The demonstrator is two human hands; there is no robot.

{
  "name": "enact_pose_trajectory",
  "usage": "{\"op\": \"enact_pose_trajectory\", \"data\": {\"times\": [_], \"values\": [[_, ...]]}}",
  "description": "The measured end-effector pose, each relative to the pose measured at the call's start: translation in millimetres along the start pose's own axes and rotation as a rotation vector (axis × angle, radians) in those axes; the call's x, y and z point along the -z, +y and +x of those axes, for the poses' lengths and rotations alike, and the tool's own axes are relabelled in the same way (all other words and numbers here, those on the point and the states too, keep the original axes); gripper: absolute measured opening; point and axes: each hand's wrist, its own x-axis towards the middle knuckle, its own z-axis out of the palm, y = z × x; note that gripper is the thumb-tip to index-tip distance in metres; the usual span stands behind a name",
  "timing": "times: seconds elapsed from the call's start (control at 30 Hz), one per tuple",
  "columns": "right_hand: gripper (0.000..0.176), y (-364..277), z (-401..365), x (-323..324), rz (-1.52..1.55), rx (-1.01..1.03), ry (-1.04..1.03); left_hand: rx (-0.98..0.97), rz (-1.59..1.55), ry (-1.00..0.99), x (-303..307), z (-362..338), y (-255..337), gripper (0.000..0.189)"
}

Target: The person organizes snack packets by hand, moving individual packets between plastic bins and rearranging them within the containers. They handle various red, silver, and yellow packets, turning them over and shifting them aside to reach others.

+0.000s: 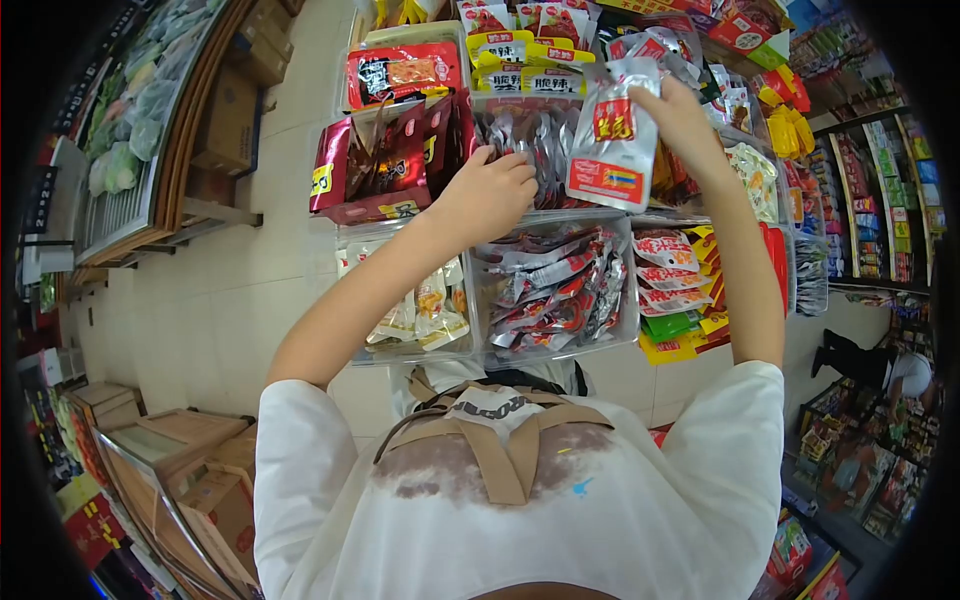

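**Snack display, shop aisle: one pouch in hand**

Setting: a shop aisle with a pale tiled floor (230,300) and a sloped display of clear bins (556,352) stocked with packeted snacks.

Item: silver pouch (615,135) with a red label, held up in front of the upper bins. Its long axis runs near upright and its lower edge hangs free.

Right hand (685,125): we note its fingers pinched on the pouch's upper right side, so the pouch lies to the left of this hand.

Left hand (490,190): lower and to the left, near the pouch but apart from it. Its fingers are curled shut against the red-and-silver packets (525,130); we cannot tell whether they grip one.
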Motion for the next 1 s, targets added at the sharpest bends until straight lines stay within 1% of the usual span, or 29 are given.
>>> {"op": "enact_pose_trajectory", "data": {"times": [0.07, 0.13, 0.17, 0.23, 0.27, 0.3, 0.33, 0.37, 0.4, 0.43, 0.5, 0.53, 0.57, 0.6, 0.63, 0.7, 0.73, 0.8, 0.83, 0.87, 0.93, 1.0], "values": [[0.034, 2.7, -3.1, -10.2, -0.124, 0.099, -0.007, -0.02, -0.043, -0.012, -11.7, -0.2, -5.2, 0.023], [0.036, 15.3, 6.1, -20.9, -0.139, 0.081, -0.025, -0.047, -0.046, 0.121, -12.5, 0.7, -6.3, 0.025], [0.037, 22.3, 10.2, -27.2, -0.151, 0.064, -0.045, -0.049, -0.047, 0.121, -12.4, 0.9, -6.9, 0.025], [0.037, 26.4, 13.5, -40.4, -0.146, 0.059, -0.022, -0.062, -0.052, -0.044, -7.7, 2.9, -8.8, 0.026], [0.038, 27.3, 15.0, -45.3, -0.14, 0.056, -0.001, -0.064, -0.052, -0.043, -5.3, 3.4, -10.1, 0.026], [0.035, 19.5, 13.5, -46.2, -0.244, 0.057, -0.007, -0.063, -0.038, -0.078, -2.0, 3.2, -11.6, 0.026], [0.035, 13.2, 15.8, -45.2, -0.244, 0.057, -0.008, -0.06, -0.025, -0.113, -0.4, 2.2, -12.8, 0.026], [0.029, 7.8, 19.1, -43.9, -0.151, -0.076, -0.157, -0.059, -0.026, -0.113, -2.7, 0.2, -13.8, 0.026], [0.023, 5.6, 22.3, -43.7, -0.056, -0.209, -0.304, -0.065, -0.01, -0.063, -4.7, -1.5, -14.4, 0.025], [0.023, 7.6, 27.7, -45.0, -0.058, -0.21, -0.304, -0.071, 0.006, -0.012, -6.5, -1.9, -15.2, 0.024], [0.027, 9.4, 35.8, -49.6, 0.011, -0.298, -0.368, -0.088, 0.003, -0.012, -5.9, 0.6, -15.2, 0.022], [0.027, 7.6, 35.4, -53.1, 0.011, -0.299, -0.369, -0.103, 0.002, -0.013, -3.3, 2.4, -15.2, 0.02], [0.024, 4.6, 35.7, -57.5, -0.025, -0.315, -0.307, -0.102, 0.001, -0.014, -0.6, 6.0, -16.5, 0.02], [0.022, 0.9, 36.1, -60.8, -0.06, -0.33, -0.246, -0.101, 0.025, -0.089, 2.8, 11.7, -18.5, 0.018], [0.022, 1.5, 39.0, -59.5, -0.06, -0.327, -0.25, -0.099, 0.051, -0.163, 3.6, 17.3, -20.9, 0.016], [0.019, 4.4, 44.2, -51.2, -0.01, -0.28, -0.431, -0.097, 0.059, -0.17, 0.4, 29.7, -27.1, 0.015], [0.019, 4.2, 44.4, -48.7, -0.012, -0.279, -0.433, -0.101, 0.069, -0.175, -1.3, 35.0, -29.9, 0.014], [0.012, 2.1, 43.5, -45.3, -0.028, -0.369, -0.447, -0.11, 0.074, -0.192, -4.3, 40.9, -32.2, 0.013], [0.012, 1.7, 42.3, -45.4, -0.029, -0.369, -0.448, -0.124, 0.078, -0.213, -5.8, 41.9, -32.5, 0.013], [0.012, 1.6, 41.0, -45.3, -0.016, -0.394, -0.452, -0.124, 0.078, -0.213, -6.9, 39.6, -35.0, 0.013], [0.013, -0.5, 35.4, -43.0, -0.001, -0.425, -0.45, -0.179, 0.118, -0.063, -7.0, 31.5, -41.3, 0.012], [0.015, -6.0, 31.7, -41.0, 0.064, -0.436, -0.493, -0.182, 0.101, -0.077, -7.8, 28.2, -44.9, 0.013]]}}
